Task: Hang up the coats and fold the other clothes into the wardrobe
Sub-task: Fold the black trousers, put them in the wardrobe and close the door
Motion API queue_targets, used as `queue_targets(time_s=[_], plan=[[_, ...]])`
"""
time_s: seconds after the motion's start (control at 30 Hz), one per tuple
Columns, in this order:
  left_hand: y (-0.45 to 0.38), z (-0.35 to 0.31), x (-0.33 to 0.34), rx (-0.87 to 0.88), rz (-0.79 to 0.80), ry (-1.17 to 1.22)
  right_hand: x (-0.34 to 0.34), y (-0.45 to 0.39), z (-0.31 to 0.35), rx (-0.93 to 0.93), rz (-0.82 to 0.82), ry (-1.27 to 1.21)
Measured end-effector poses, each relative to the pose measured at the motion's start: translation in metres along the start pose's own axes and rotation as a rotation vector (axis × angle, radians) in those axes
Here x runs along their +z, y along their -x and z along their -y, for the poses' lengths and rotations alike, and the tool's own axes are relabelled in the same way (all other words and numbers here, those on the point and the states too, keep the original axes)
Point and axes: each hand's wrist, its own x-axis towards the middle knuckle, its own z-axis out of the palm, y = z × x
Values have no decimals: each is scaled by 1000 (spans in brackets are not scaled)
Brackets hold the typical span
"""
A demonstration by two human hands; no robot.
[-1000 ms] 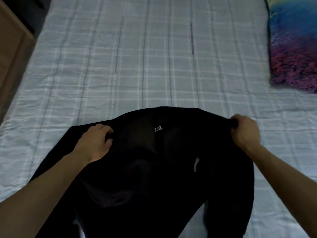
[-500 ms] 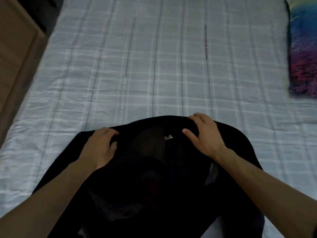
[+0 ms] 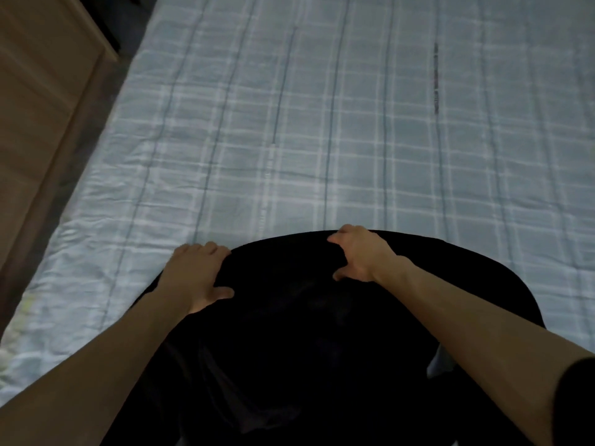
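A garment [image 3: 289, 333] lies on the near part of the bed [image 3: 354, 140], its far edge toward the middle. The left hand [image 3: 196, 275] rests on its far left edge, the right hand [image 3: 357, 252] on its far edge, just to the right. A wooden cabinet [image 3: 38, 101] stands left of the bed.
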Motion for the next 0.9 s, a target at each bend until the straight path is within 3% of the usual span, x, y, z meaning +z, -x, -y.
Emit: queue_targets(time_s=[0.17, 0.27, 0.33, 0.4, 0.43, 0.6, 0.8, 0.9], plan=[[10, -16, 1, 65, -81, -22, 7, 0, 12, -5, -75, 151], [22, -12, 7, 154, -357, 39, 17, 3, 10, 1, -185, 120], [28, -10, 14, 265, -512, 90, 24, 8, 4, -39, -344, 10], [30, -9, 20, 254, -453, 119, 28, 12, -2, -106, -450, -58], [29, -7, 23, 206, -383, 131, 29, 13, -3, -129, -429, -46], [15, -5, 29, 82, -215, 126, 33, 12, -8, -90, -100, 44], [-7, -20, 25, -8, -119, -81, 52, 9, 4, -53, -247, 164], [-6, -23, 19, 6, -44, -132, 45, 7, 8, -29, -238, 142]])
